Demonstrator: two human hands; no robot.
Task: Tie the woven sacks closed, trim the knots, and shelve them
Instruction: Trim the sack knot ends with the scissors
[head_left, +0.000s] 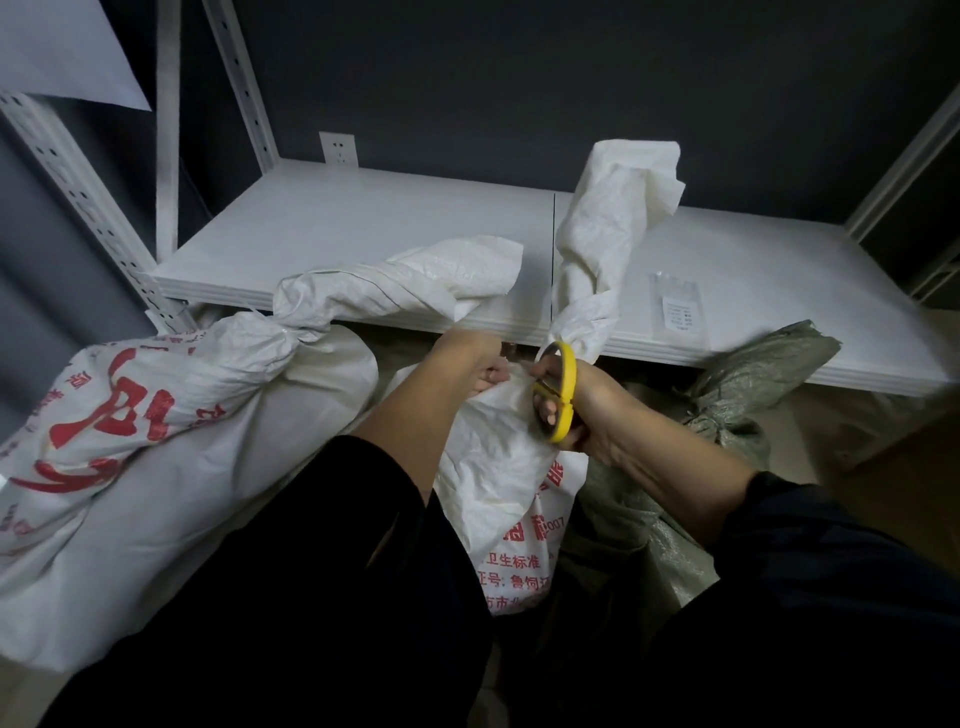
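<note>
Gripping yellow scissors (567, 385), right hand (600, 413) at sack (498, 457), just below shelf edge (727, 354)

White red-printed sack (498, 457) upright, neck twisted; yellow scissors (566, 387) at its neck; second white sack (156, 467) tied, lying left

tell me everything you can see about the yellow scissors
The scissors have yellow, plastic-looking loop handles; the blades are hidden. The right hand grips them, fingers through the loops. They sit just below the front edge of the white shelf, at the twisted neck of the middle white sack, which the left hand holds.
</note>
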